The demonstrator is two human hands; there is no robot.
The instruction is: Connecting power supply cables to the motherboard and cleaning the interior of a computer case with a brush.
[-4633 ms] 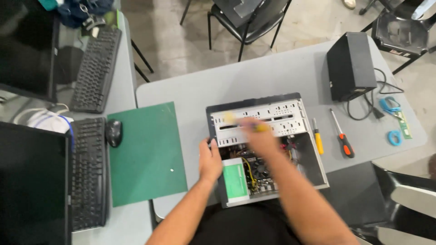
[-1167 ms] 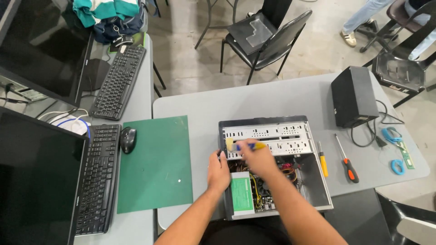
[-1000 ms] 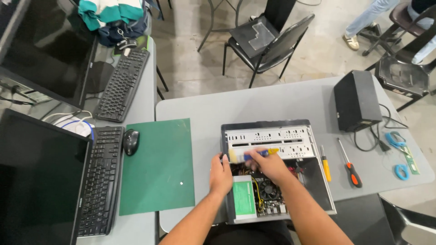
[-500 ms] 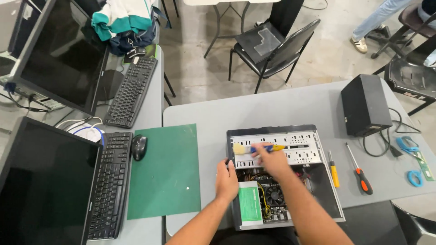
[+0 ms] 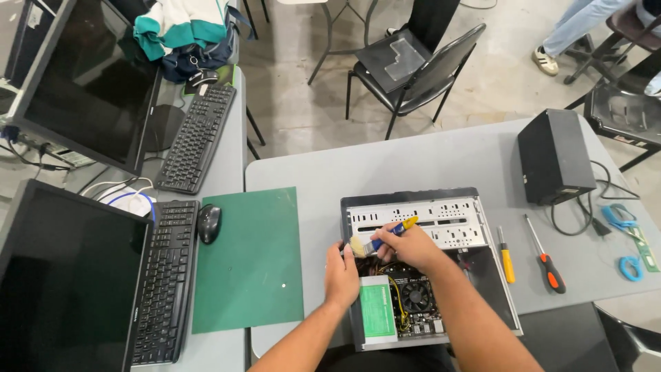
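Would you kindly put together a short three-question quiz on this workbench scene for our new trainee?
1. True or false: the right hand holds a paintbrush over the open computer case.
2. Where does the left hand rest?
A. on the green mat
B. on the left edge of the case
C. on the mouse
3. Fill in: on the table right of the case lie two ___, one with a yellow handle, one orange and black.

Key: 1 true; 2 B; 3 screwdrivers.
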